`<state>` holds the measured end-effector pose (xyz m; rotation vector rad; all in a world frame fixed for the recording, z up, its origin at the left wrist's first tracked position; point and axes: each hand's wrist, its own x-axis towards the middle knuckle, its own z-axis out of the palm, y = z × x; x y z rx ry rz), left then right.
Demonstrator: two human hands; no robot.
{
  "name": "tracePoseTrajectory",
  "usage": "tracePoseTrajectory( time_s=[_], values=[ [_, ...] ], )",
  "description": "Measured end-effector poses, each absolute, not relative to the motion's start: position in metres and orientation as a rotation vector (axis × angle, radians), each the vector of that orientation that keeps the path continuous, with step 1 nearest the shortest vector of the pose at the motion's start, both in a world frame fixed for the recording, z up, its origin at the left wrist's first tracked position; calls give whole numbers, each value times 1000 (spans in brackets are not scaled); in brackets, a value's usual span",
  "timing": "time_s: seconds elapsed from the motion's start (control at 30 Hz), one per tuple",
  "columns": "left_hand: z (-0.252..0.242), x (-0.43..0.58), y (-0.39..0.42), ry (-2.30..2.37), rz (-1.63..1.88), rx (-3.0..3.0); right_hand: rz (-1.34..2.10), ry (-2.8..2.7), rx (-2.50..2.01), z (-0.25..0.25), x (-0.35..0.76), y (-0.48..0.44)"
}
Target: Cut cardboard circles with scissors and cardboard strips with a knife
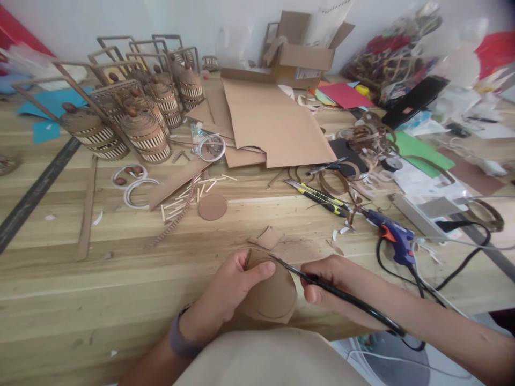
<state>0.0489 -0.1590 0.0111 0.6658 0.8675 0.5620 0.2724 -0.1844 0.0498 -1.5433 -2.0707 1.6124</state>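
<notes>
My left hand [237,284] pinches a piece of brown cardboard [273,295] with its thumb on top. A round outline is marked on the cardboard, and part of its edge is cut away along the curve. My right hand [333,276] grips black-handled scissors [354,305], whose blades meet the cardboard's upper edge near my left thumb. A small cardboard offcut [267,237] lies just beyond. Farther off rests a finished cardboard disc [213,207], beside a scatter of short pale sticks [177,206].
Several stick-and-cardboard lanterns [145,134] stand at the back left. Large cardboard sheets [277,123] lie in the middle. To the right are a yellow-black utility knife [317,197], a blue glue gun [392,236] with cables, and a power strip [422,214]. White tape rolls [140,193] sit left.
</notes>
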Motion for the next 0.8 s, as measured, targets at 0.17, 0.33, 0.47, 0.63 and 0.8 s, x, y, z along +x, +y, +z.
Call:
tracePoseTrajectory(
  time_s=[0.17,0.33,0.47,0.63,0.8],
  values=[
    [10,50,-160,876,567,642,1643,-2067,-1525,53,273,-184],
    [8,51,-160,846,585,611,1639,-2082,-1550,58,269,-182],
    [9,51,-161,840,581,611,1646,-2099,-1601,62,267,-181],
    [11,50,-161,858,577,621,1654,-2072,-1565,59,268,-182],
    [9,50,-161,824,585,639,1632,-2037,-1567,52,270,-186]
  ],
)
